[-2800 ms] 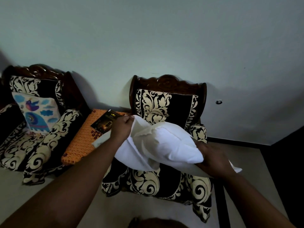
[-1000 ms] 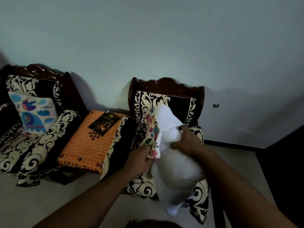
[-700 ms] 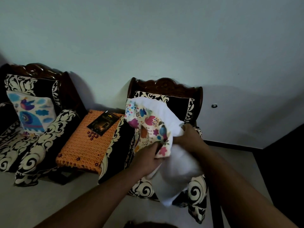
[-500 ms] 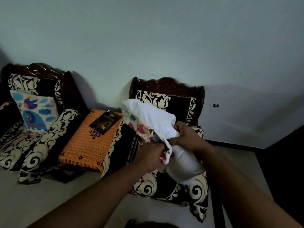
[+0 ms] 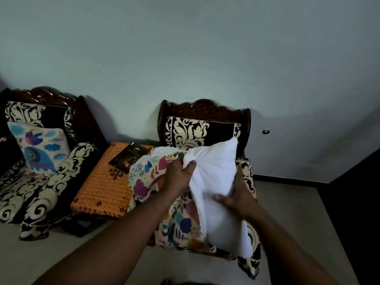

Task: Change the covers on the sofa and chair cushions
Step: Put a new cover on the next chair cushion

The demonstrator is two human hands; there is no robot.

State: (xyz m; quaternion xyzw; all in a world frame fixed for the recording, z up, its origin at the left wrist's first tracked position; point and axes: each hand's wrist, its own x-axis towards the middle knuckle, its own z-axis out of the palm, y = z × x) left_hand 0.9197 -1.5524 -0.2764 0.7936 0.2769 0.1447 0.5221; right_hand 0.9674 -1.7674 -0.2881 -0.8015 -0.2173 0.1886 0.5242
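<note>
A plain white cushion (image 5: 216, 182) is held up in front of the black-and-cream armchair (image 5: 203, 130). A floral cover (image 5: 148, 175) hangs off its left side and lower edge, partly pulled back. My left hand (image 5: 178, 175) is closed on the cover's edge at the cushion's upper left. My right hand (image 5: 236, 200) lies flat against the cushion's right face with fingers spread, pressing and steadying it. The cushion's lower corner reaches down to the chair seat.
An orange woven side table (image 5: 102, 192) with a dark booklet (image 5: 129, 157) stands between the chairs. On the left, a second armchair (image 5: 41, 165) holds a cushion with a blue bird print (image 5: 39, 149). Pale floor lies in front; a dark wall is at the right.
The cushion has swung upright and more of it shows bare. My left hand has drawn the floral cover out to the left. My right hand has shifted from gripping the top to the cushion's right face.
</note>
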